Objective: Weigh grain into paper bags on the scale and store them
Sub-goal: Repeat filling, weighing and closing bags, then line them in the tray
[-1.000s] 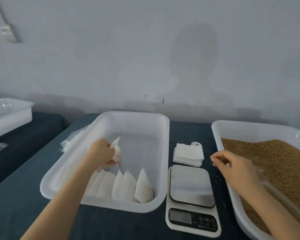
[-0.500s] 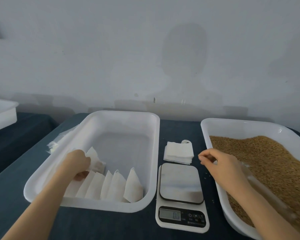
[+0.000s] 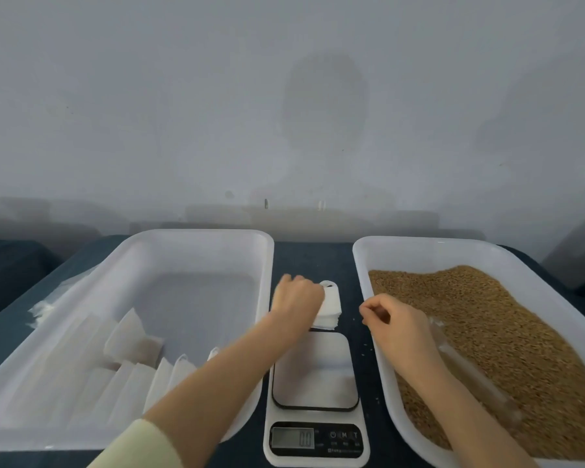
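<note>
left hand [image 3: 298, 295] rests on the bag stack [image 3: 330, 309], mid tabletop [image 3: 313, 261], just behind the scale [image 3: 314, 369]. its fingers curl over the stack but are blurred, so i cannot tell if a bag is pinched. i judge the stack sits there so a bag goes straight onto the scale, which is bare and reads zero.

right hand [image 3: 395, 327] hovers at the grain tub's [image 3: 362, 265] left rim, fingers curled. i cannot tell if it holds anything. likely waiting near the grain [image 3: 487, 315].

filled bags [image 3: 129, 376] stand in the left tub's [image 3: 200, 236] near-left corner.

judged step: fetching a fresh bag.
</note>
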### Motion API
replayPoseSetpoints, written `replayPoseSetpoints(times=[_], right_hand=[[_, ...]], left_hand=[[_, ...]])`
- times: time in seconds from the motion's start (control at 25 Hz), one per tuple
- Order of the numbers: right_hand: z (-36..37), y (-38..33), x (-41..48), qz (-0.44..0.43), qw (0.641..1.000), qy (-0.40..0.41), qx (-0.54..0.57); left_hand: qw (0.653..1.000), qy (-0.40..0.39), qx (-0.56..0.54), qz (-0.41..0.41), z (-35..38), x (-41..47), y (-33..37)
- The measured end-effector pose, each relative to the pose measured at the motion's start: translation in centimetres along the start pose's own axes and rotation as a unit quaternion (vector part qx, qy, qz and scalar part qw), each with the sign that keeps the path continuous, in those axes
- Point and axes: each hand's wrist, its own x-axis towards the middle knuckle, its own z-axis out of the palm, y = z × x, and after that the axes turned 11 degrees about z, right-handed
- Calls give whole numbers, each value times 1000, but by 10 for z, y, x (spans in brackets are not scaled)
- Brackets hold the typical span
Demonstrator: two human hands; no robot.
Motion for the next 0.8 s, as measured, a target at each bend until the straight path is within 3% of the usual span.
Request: replayPoseSetpoints(times=[0.16, 0.28, 0.4, 0.52, 0.68, 0.8], right_hand=[[1, 3, 3, -1, 1000, 6, 13], [-5, 8, 9, 26, 996, 57, -64], [-15, 22, 13, 107, 966, 81, -220], [-28, 38, 16, 207, 912, 13, -354], [-39, 59, 19, 250, 885, -71, -387], [-50, 73, 22, 230, 905, -96, -344]], left_hand=[[989, -141, -30, 26, 30, 43, 11], [983, -170, -36, 58, 36, 54, 1], [983, -159, -79, 43, 28, 47, 1], [989, -118, -92, 11, 26, 41, 4], [984, -86, -152, -38, 16, 36, 5], [969, -48, -231, -76, 6, 18, 1]])
